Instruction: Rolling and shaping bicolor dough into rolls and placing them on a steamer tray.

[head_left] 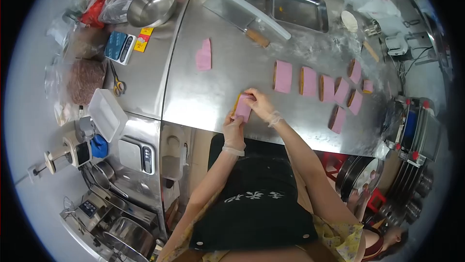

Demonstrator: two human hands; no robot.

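Note:
A layered pink and yellow-orange dough piece (242, 111) is held between my two hands above the near edge of the steel table (213, 97). My left hand (234, 133), in a clear thin glove, grips its lower end. Gloved in the same way, my right hand (262, 106) has its fingers closed on the upper right side. Beyond them to the left lies a flat pink dough scrap (204, 55). To the right rest several similar layered pieces, the nearest a pink dough slab (283, 76) with a brownish-orange side.
Farther back are a cleaver (237, 17) with a wooden handle, a long white bar (256, 14) and a steel tray (299, 8). White powder dusts the table there. Leftward lie scissors (117, 80), a scale (120, 47), a steel bowl (152, 4) and a white tub (107, 115).

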